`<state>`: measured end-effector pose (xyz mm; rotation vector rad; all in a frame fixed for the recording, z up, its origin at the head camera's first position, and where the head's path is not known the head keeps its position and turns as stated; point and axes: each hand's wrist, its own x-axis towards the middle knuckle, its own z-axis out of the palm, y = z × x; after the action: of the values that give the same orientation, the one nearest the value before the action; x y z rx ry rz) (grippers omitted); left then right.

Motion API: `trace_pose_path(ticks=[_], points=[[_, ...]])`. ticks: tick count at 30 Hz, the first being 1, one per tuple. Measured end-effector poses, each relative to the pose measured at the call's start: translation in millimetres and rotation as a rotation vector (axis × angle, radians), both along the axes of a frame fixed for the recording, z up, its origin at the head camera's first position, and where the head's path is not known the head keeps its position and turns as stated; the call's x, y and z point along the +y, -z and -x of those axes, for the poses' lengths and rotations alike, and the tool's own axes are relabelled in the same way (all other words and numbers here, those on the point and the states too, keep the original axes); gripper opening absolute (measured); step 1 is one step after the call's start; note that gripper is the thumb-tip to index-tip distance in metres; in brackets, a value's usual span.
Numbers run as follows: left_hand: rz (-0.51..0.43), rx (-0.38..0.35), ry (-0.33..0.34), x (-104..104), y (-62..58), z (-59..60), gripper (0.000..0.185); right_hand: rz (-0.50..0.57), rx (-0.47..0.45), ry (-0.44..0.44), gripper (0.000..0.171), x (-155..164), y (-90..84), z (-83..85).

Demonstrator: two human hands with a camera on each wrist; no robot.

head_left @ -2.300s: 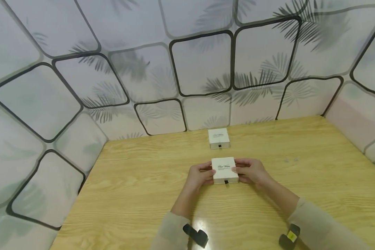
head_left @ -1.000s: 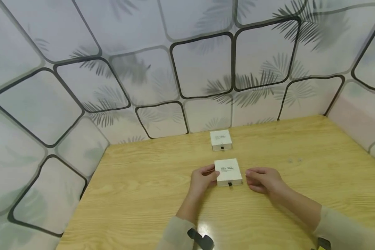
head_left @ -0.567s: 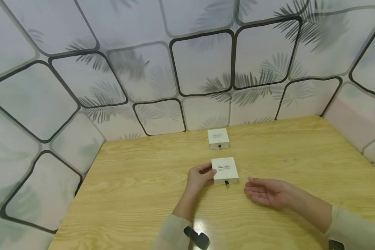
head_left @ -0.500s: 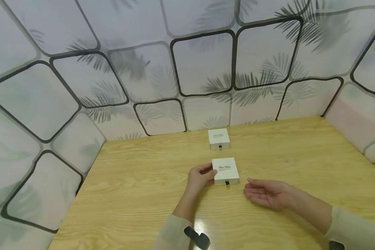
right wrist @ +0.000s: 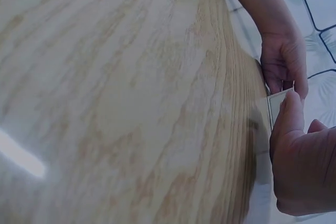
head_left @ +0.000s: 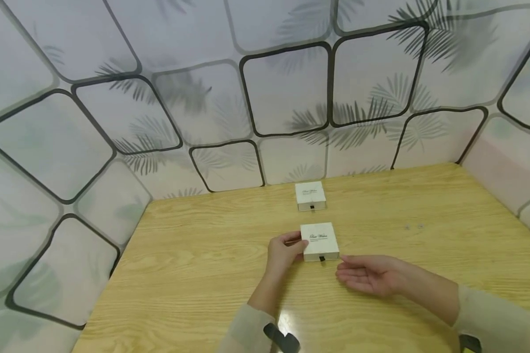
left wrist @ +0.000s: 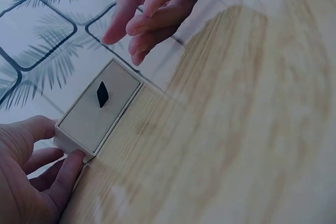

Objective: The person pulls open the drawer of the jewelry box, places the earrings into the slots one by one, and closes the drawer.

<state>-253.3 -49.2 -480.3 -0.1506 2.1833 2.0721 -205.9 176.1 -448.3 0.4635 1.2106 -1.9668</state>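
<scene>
Head view: the white box (head_left: pixel 319 240) lies on the table (head_left: pixel 203 255), its tab (head_left: pixel 322 258) on the near side, probably for reach. The left hand (head_left: pixel 282 254) grips its left side, seemingly steadying it; the right hand (head_left: pixel 375 275), fingers loosely extended, holds nothing near its right front corner.

Wood-grain table (head_left: pixel 194 274), glare spot (head_left: pixel 284 321) on its near part. White box (head_left: pixel 309 190) with black tab (head_left: pixel 312 207), flat, close to table's back edge. Two tiny bits (head_left: pixel 420 226) on table's right half, too small to identify. Leaf-print wall (head_left: pixel 287 93) behind table.
</scene>
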Motion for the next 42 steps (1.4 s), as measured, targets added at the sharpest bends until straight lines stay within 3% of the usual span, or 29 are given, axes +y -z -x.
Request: trace_pose_path(ticks=[15, 22, 25, 30, 33, 42], points=[[-0.033, 0.007, -0.004, -1.4, -2.5, -0.8, 0.036, -0.058, -0.017, 0.013, 0.033, -32.8, -8.2, 3.9], [-0.011, 0.007, 0.022, -2.8, -23.5, -13.7, 0.035, -0.024, -0.028, 0.014, 0.020, -43.5, -5.2, 1.6], [-0.003, 0.014, 0.019, -3.0, -30.8, -17.8, 0.035, -0.049, -0.033, 0.056, 0.021, -49.0, -4.0, 1.7], [-0.019, 0.030, 0.015, -2.9, -13.5, -6.6, 0.036, -0.053, -0.029, 0.110, 0.022, -55.1, -3.0, 5.2], [-0.022, 0.035, 0.016, -2.9, -2.5, -0.3, 0.036, -0.030, -0.040, 0.127, 0.013, -57.2, -2.1, 8.0], [-0.070, 0.016, 0.017, -1.3, -0.3, 0.9, 0.038, -0.007, -0.081, 0.174, 0.015, -58.9, 1.8, 11.0]])
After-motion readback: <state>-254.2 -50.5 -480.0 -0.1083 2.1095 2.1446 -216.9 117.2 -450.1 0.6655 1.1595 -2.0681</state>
